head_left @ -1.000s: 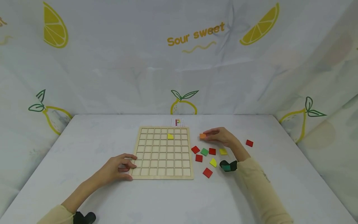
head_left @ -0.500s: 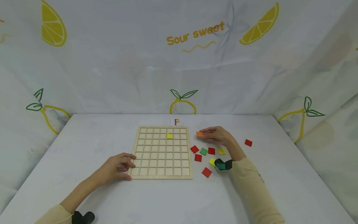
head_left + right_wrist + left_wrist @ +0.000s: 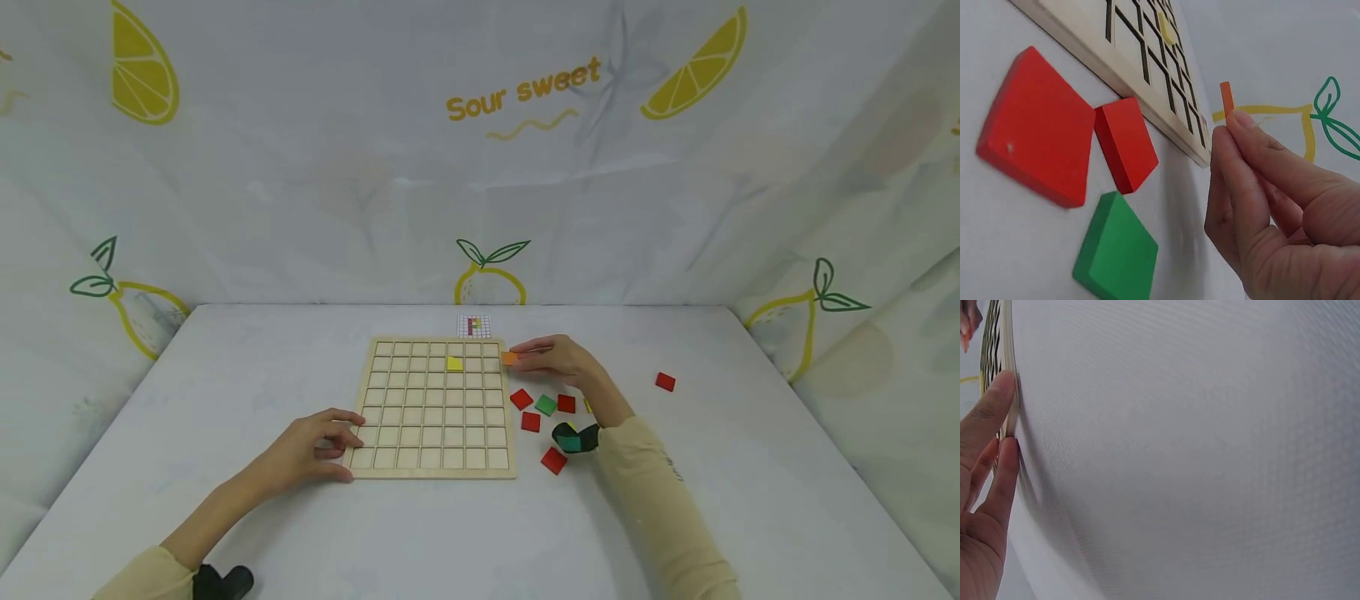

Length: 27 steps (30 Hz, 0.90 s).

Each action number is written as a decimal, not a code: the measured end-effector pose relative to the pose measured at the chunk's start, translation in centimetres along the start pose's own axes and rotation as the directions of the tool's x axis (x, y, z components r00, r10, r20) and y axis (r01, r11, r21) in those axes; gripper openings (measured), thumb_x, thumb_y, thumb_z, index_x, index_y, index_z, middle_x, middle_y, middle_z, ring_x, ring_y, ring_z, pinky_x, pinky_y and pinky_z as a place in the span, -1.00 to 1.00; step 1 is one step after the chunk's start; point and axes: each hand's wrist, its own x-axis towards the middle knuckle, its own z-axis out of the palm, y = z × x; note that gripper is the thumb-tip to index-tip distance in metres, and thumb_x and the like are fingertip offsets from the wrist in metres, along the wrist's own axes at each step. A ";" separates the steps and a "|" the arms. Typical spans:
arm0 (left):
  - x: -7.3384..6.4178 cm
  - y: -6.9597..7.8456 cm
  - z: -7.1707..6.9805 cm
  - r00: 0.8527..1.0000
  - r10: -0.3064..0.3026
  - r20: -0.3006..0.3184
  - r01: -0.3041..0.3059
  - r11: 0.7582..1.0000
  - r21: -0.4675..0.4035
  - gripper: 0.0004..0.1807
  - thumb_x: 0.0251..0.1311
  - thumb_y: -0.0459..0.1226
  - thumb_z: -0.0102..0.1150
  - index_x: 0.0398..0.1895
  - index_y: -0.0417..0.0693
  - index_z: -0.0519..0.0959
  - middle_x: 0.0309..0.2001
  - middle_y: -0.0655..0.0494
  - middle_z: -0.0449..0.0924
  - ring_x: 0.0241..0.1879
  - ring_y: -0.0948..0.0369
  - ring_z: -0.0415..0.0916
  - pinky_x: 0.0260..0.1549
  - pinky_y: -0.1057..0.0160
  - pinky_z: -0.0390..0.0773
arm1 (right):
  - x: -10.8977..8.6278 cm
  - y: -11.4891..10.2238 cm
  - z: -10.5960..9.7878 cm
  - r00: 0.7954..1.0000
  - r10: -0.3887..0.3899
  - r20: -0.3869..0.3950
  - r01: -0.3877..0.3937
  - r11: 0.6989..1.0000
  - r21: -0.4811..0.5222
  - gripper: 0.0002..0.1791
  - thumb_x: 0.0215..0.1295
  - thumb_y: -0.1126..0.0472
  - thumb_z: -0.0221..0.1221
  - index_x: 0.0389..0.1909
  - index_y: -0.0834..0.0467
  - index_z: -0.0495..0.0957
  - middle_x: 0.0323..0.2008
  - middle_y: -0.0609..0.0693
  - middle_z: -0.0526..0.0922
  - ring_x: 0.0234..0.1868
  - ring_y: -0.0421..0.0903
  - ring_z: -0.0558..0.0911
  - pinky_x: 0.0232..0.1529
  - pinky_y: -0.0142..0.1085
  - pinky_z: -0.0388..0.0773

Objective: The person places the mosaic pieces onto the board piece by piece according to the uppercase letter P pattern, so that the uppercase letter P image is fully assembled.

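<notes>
A wooden grid board (image 3: 435,419) lies on the white table, with one yellow piece (image 3: 454,364) in a cell of its upper right part. My left hand (image 3: 313,448) holds the board at its near left corner, fingers on the side frame and thumb by the front edge. Between thumb and fingertips, my right hand (image 3: 558,362) pinches an orange tile (image 3: 509,358), which overlaps the board's right frame in the head view. Seen edge-on in the right wrist view, the thin orange tile (image 3: 1227,100) sticks up past the fingertips.
Right of the board lie several red tiles (image 3: 554,461), a green tile (image 3: 546,405) and yellow pieces mostly hidden by the right arm. One red tile (image 3: 665,382) lies farther right. A small pattern card (image 3: 474,326) sits behind the board.
My right hand has carried the orange tile leftward, from beside the board to its right frame. The left hand stays at the board's corner.
</notes>
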 end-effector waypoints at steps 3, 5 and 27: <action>0.0 0.0 -0.1 1.000 0.006 0.003 -0.006 1.000 -0.003 -0.65 -0.16 -0.31 0.50 -0.24 -0.15 0.62 0.11 -0.18 0.46 -0.14 0.14 0.58 -0.17 0.36 0.65 | 0.2 -0.3 0.5 1.000 -0.009 0.028 0.008 1.000 0.026 -0.53 0.22 0.33 0.28 0.16 0.33 0.49 0.06 0.19 0.58 -0.21 -0.15 0.56 -0.10 -0.38 0.61; 0.0 0.1 -0.1 1.000 0.006 0.006 -0.006 1.000 -0.002 -0.64 -0.16 -0.32 0.50 -0.23 -0.16 0.62 0.11 -0.19 0.46 -0.14 0.12 0.59 -0.17 0.36 0.65 | 0.2 -0.5 0.7 0.999 -0.014 0.042 0.012 0.999 0.043 -0.54 0.22 0.35 0.27 0.14 0.34 0.50 0.02 0.16 0.61 -0.22 -0.17 0.58 -0.12 -0.39 0.63; 0.1 0.5 -0.1 0.999 -0.034 0.010 0.035 0.998 -0.060 -0.64 -0.19 -0.37 0.51 -0.26 -0.21 0.61 0.12 -0.25 0.44 -0.07 -0.01 0.55 -0.14 0.34 0.64 | 0.7 -2.3 3.1 0.996 -0.045 0.077 0.038 0.995 0.089 -0.57 0.16 0.42 0.29 0.08 0.38 0.53 -0.12 0.12 0.67 -0.29 -0.21 0.64 -0.04 -0.27 0.64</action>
